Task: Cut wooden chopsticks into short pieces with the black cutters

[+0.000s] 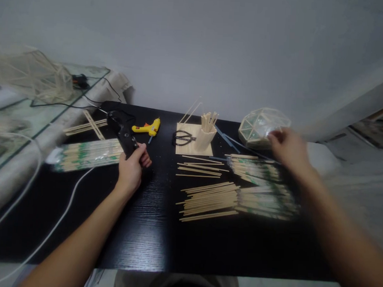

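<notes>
My left hand point(132, 166) is wrapped round a black angled tool point(123, 133) with a round pivot; its exact kind is unclear. Just beyond it lies a yellow glue gun point(147, 127). At the far right, my right hand point(287, 146) is blurred, its fingers pinched together over the right side of a faceted frame of thin sticks point(256, 126) with clear, shiny panels. Whether the fingers grip the frame or something small is hidden. Packs of wooden sticks point(259, 200) lie below that hand, with loose sticks point(208, 200) to their left.
A wooden holder point(204, 138) full of short sticks stands on a wooden board point(186, 150), with black-handled scissors point(183, 138) beside it. Another stick pack point(88, 155) lies left. A white cable point(69, 203) crosses the black table point(141, 243). A larger stick frame point(31, 73) rests on glass.
</notes>
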`<state>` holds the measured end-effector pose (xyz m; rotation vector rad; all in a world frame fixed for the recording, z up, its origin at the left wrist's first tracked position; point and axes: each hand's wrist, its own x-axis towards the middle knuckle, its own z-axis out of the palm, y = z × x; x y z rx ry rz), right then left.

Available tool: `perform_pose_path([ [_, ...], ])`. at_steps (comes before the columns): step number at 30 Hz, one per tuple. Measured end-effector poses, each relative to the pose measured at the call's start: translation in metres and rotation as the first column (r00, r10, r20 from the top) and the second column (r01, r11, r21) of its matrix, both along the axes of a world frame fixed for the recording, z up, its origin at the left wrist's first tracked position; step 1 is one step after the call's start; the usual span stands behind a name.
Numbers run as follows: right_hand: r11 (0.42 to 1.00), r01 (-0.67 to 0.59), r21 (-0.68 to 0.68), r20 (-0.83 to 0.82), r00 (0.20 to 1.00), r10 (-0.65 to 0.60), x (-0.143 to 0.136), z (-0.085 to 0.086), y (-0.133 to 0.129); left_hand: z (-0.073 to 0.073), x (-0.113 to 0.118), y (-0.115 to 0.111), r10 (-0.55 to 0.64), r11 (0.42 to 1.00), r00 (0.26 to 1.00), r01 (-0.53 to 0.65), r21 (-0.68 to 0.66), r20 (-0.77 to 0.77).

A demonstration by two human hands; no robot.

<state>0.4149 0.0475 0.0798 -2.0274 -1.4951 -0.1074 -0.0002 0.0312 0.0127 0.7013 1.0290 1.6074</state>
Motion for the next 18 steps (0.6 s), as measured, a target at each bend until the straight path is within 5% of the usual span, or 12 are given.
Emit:
perform_pose_path([
  [3,0.999,0.036,0.009,-0.021,0.999,-0.036,0.019,0.007,0.002,-0.003,0.002,-0.001,-0.014,1.0,1.0,0.013,-0.005,-0.015],
  [8,0.995,-0.03,0.093,-0.028,0.999,0.033,0.009,0.006,-0.002,-0.006,0.001,-0.001,-0.029,1.0,0.999,0.029,0.005,-0.025],
  [14,0.963,-0.169,0.211,-0.109,0.975,0.195,-0.049,0.01,-0.027,-0.007,0.003,-0.005,-0.088,0.996,0.993,0.088,-0.008,-0.076],
  [18,0.911,-0.314,0.267,-0.346,0.851,0.395,-0.106,0.013,-0.042,-0.007,0.007,-0.011,-0.152,0.988,0.976,0.151,-0.015,-0.154],
])
